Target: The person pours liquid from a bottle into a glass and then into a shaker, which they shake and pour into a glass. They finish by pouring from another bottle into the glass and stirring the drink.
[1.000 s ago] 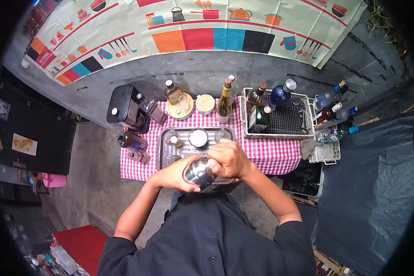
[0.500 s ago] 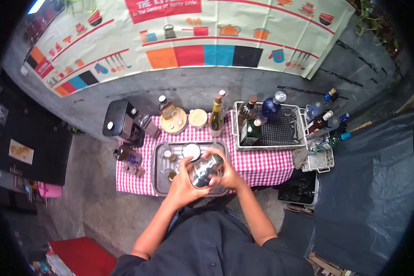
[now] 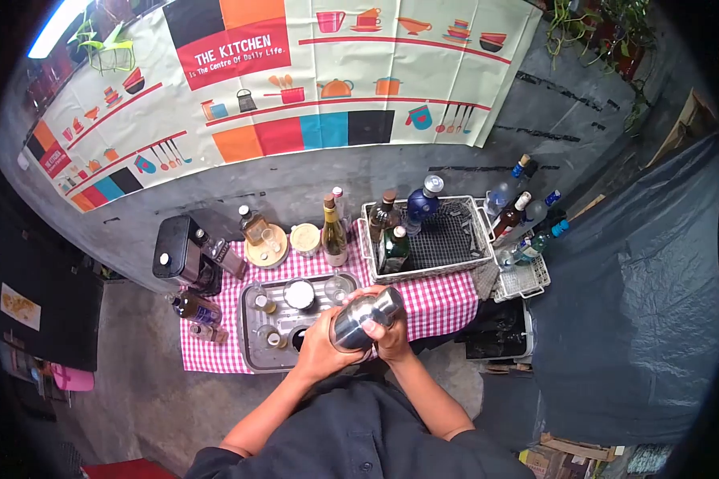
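Observation:
Both my hands grip a shiny steel cocktail shaker [image 3: 364,318], held tilted above the front edge of a metal tray [image 3: 252,359]. My left hand [image 3: 321,351] wraps its lower end. My right hand [image 3: 391,339] holds the upper end from below. The tray lies on a red-checked tablecloth [image 3: 439,301] and carries a white-topped cup [image 3: 299,294] and several small glasses [image 3: 260,302].
A wine bottle [image 3: 332,231] stands behind the tray. A white wire basket [image 3: 463,249] with bottles sits to the right, more bottles [image 3: 523,207] beyond it. A black appliance [image 3: 176,254] is at the left, a bottle [image 3: 193,307] in front of it. A dark tarp covers the right side.
The shaker and both hands have shifted right and tilted. The camera view has tipped up, so the table sits lower and farther left and more of the wall banner shows.

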The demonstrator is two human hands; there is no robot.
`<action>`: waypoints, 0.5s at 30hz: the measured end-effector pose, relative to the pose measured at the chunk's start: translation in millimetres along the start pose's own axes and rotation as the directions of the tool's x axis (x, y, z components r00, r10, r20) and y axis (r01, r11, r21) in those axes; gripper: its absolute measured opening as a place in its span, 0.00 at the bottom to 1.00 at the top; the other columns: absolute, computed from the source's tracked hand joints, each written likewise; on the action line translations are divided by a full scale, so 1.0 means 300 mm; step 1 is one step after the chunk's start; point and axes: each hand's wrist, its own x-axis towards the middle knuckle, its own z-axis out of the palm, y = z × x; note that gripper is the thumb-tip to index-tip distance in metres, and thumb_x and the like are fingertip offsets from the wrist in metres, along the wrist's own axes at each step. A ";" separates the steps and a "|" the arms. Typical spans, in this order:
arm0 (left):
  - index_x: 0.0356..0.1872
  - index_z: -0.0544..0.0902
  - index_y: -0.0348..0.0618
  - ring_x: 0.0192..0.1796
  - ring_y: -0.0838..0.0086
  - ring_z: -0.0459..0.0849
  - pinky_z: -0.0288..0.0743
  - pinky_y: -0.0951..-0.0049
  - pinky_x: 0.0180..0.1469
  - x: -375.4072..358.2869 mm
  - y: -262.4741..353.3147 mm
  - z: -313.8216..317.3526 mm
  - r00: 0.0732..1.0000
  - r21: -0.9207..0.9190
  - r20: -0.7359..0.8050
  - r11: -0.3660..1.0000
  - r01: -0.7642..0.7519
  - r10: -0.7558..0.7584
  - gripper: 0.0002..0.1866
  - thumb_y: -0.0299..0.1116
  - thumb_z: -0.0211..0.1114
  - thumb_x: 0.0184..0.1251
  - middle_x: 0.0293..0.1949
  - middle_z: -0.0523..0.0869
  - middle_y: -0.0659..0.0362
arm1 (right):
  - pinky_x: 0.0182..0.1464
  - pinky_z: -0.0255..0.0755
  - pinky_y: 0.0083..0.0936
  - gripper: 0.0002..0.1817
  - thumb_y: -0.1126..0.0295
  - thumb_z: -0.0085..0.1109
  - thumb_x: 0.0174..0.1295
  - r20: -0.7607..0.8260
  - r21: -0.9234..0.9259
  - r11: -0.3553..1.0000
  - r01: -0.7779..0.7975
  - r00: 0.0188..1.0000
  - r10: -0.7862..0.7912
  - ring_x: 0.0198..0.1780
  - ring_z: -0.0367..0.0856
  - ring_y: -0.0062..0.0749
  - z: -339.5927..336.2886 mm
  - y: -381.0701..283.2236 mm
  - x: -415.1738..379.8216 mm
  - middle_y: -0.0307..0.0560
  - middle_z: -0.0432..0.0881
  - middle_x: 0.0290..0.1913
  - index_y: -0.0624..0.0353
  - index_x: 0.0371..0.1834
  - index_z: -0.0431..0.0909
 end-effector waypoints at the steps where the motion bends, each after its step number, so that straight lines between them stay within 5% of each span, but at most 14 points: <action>1: 0.57 0.73 0.34 0.49 0.59 0.88 0.79 0.64 0.52 0.005 0.010 -0.005 0.998 -0.039 0.043 0.999 -0.036 0.037 0.42 0.35 0.82 0.34 0.45 0.86 0.46 | 0.59 0.74 0.41 0.29 0.64 0.68 0.49 0.038 -0.038 0.998 0.040 0.999 -0.039 0.53 0.80 0.41 -0.001 -0.021 -0.003 0.54 0.79 0.49 0.60 0.55 0.71; 4: 0.56 0.75 0.34 0.50 0.62 0.87 0.79 0.65 0.54 0.019 0.037 -0.022 0.989 -0.086 0.095 0.991 -0.104 0.112 0.41 0.35 0.81 0.34 0.46 0.86 0.47 | 0.60 0.74 0.42 0.29 0.67 0.68 0.47 0.132 -0.109 0.987 0.122 0.985 -0.107 0.53 0.79 0.42 -0.010 -0.051 -0.004 0.56 0.78 0.49 0.61 0.54 0.71; 15: 0.54 0.76 0.34 0.47 0.66 0.88 0.80 0.67 0.52 0.012 0.045 -0.038 0.990 -0.207 0.136 0.978 -0.002 0.031 0.40 0.37 0.81 0.34 0.44 0.87 0.49 | 0.60 0.72 0.40 0.27 0.68 0.71 0.45 0.342 -0.027 0.993 0.112 0.935 -0.097 0.53 0.80 0.42 -0.001 -0.084 0.054 0.56 0.81 0.48 0.65 0.50 0.76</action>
